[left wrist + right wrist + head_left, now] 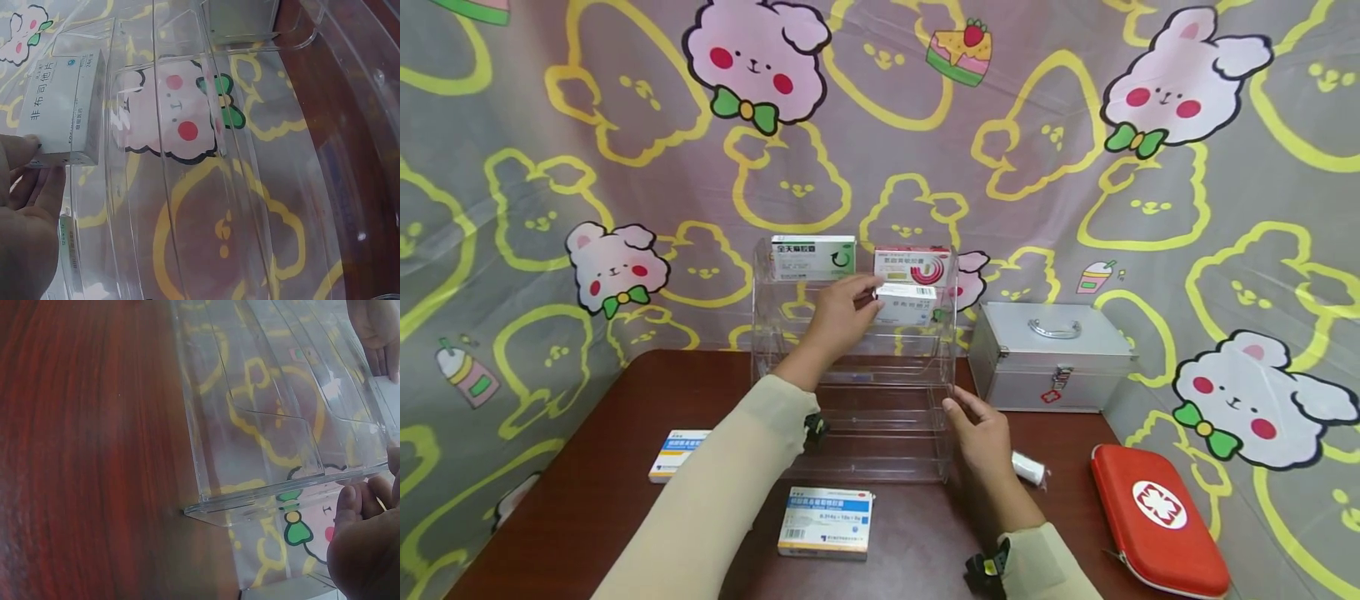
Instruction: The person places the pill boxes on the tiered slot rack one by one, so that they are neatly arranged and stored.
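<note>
Your left hand (pixel 842 312) pinches the white box (pixel 906 307) at one end, thumb on its front face and the other fingers curled behind and beneath. The box is at the second tier from the top of the clear rack (pixel 880 468), just below the red-and-white box (pixel 912 265); whether its base bears on the shelf, you cannot tell. Your right hand's fingers (pixel 981 433) close on the rack's side panel, lower down.

To do this well, let that right hand brace the panel lightly, since a clear plastic stand likely shifts when pushed. Hold the white box level, its printed face outward, and clear of the front lip. Let go only once its base feels supported, opening your left thumb first so the box doesn't tip. Mind your knuckles near the green-and-white box (pixel 813 258) above.
</note>
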Action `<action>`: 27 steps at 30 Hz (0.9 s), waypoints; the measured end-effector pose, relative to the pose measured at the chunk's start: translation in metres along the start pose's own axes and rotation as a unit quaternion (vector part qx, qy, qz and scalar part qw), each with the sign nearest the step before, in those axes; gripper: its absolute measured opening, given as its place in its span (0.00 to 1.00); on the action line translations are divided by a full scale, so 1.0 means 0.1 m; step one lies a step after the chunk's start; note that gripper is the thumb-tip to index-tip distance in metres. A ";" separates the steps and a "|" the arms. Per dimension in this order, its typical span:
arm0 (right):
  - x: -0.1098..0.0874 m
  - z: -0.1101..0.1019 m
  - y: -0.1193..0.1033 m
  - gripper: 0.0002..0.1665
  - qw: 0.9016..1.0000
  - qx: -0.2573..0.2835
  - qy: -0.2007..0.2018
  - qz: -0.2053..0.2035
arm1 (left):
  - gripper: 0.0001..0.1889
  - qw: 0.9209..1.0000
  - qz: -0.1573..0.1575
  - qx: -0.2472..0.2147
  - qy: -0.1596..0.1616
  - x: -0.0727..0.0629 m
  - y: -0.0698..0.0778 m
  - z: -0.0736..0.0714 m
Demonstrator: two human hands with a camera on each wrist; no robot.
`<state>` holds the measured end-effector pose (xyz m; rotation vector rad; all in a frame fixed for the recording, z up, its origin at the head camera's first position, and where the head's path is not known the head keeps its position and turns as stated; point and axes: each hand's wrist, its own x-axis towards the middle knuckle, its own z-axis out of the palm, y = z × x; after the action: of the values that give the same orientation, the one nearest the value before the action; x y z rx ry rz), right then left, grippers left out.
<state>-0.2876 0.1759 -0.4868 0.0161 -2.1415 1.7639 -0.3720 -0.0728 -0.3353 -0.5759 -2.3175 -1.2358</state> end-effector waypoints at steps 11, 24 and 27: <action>-0.01 0.00 -0.03 0.23 1.000 0.013 -0.005 0.007 | 0.19 1.000 0.002 0.013 -0.017 -0.03 0.01 0.08; 0.00 0.00 -0.04 0.23 1.000 -0.013 0.002 0.002 | 0.20 1.000 0.007 0.011 0.010 -0.07 0.04 0.04; -0.01 0.01 -0.04 0.22 1.000 -0.016 0.004 0.000 | 0.20 1.000 0.007 0.002 0.022 -0.10 0.03 0.00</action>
<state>-0.2859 0.1736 -0.4838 0.0008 -2.1640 1.7279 -0.3619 -0.0732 -0.3390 -0.5563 -2.2749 -1.2238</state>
